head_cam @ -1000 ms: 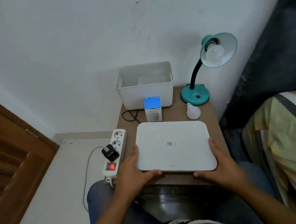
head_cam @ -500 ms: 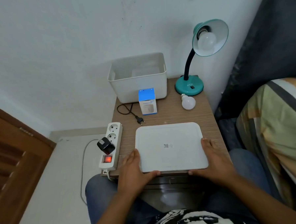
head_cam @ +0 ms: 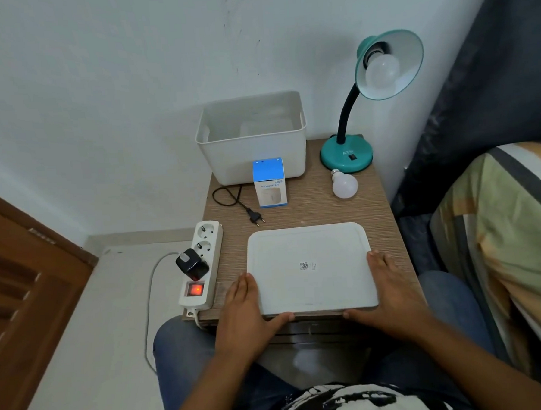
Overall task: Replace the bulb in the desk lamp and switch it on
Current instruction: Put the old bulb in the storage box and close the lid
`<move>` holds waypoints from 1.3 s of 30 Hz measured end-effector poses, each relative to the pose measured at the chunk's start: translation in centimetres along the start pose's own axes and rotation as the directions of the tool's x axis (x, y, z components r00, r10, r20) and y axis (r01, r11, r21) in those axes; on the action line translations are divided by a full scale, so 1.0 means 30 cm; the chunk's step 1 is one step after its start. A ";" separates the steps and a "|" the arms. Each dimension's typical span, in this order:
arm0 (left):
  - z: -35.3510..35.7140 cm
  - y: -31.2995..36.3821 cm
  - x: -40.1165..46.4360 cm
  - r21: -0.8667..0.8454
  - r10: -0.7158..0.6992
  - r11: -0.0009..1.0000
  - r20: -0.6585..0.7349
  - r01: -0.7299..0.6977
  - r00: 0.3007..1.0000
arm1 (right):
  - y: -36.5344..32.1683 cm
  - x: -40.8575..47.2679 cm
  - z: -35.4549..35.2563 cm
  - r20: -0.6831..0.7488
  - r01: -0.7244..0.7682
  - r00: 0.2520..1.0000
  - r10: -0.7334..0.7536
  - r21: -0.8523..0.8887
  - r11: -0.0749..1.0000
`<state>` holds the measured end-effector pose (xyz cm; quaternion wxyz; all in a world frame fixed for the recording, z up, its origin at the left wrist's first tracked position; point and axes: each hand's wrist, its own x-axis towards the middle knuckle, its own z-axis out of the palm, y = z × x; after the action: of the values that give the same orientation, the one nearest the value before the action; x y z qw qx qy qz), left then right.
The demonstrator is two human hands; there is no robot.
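A teal desk lamp (head_cam: 347,157) stands at the table's back right, unlit, with a white bulb (head_cam: 381,72) screwed into its shade. A loose white bulb (head_cam: 343,184) lies on the table just in front of the lamp's base. The lamp's black plug (head_cam: 255,218) lies unplugged on the wood near a white power strip (head_cam: 203,264) whose red switch glows. A flat white lid (head_cam: 310,268) lies at the table's front. My left hand (head_cam: 249,312) grips its left edge and my right hand (head_cam: 390,295) its right edge.
A white bin (head_cam: 253,136) stands at the back, with a blue-topped small box (head_cam: 269,183) before it. A black adapter (head_cam: 191,264) sits in the strip. The wooden table (head_cam: 326,211) meets a white wall; a bed is right, a wooden door left.
The white lid has slid towards the table's front edge with both hands on it, which uncovered the plug and cord. The view has shifted slightly.
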<state>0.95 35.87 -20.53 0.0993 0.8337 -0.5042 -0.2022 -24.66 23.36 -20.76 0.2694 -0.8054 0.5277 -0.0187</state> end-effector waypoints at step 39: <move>-0.592 0.051 0.849 -0.417 -0.135 0.907 -0.423 -0.060 0.896 | -0.173 0.511 -0.341 -0.345 0.152 0.939 -0.015 0.373 0.915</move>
<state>17.92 12.02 -10.04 0.3841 0.8263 -0.3962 -0.1130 -16.73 7.47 -13.58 0.3313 -0.7416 0.5157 -0.2726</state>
